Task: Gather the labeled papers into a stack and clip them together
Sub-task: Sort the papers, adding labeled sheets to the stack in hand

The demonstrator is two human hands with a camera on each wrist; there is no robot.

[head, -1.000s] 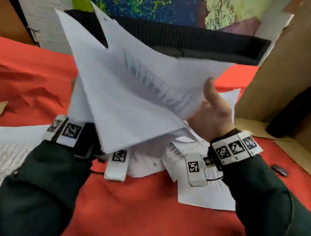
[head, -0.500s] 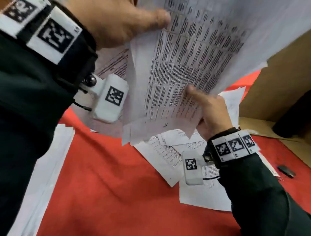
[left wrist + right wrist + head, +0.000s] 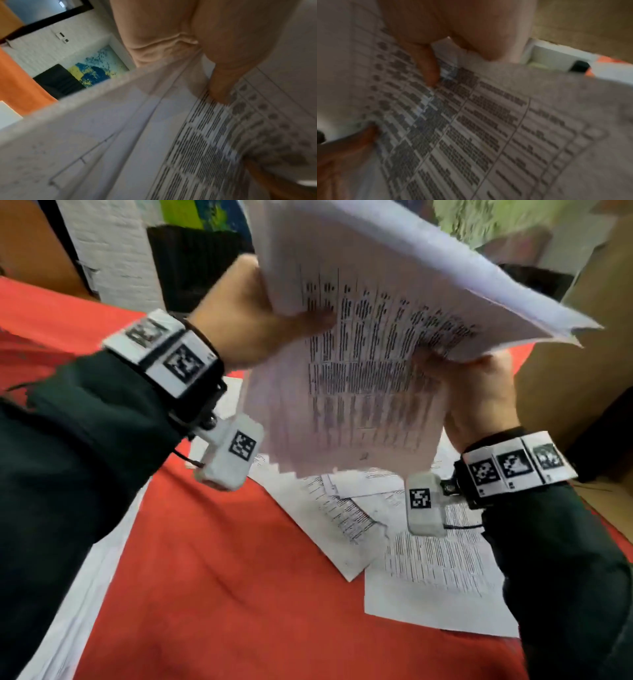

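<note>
Red cloth (image 3: 212, 577) covered the table, with a brown cardboard box (image 3: 582, 378) at the right side. Above it, a bundle of printed papers (image 3: 370, 364) was held up in the air, tilted and bent. The left hand (image 3: 246, 316) pinched the bundle's left edge, thumb on the print. The right hand (image 3: 479, 398) gripped the lower right edge, fingers curled round the sheets. More loose sheets (image 3: 428, 559) lay on the cloth below, overlapping each other. Another pile of paper (image 3: 85, 594) sat at the left, partly under the sleeve.

The sheets in the bundle did not line up, so one could slip out and fall if either grip got loose. Bending them hard could crease them.

I could not see a clip. The box stood close on the right, so there was little room that way. The bare cloth in front looked like good open room for tapping the edges straight.
</note>
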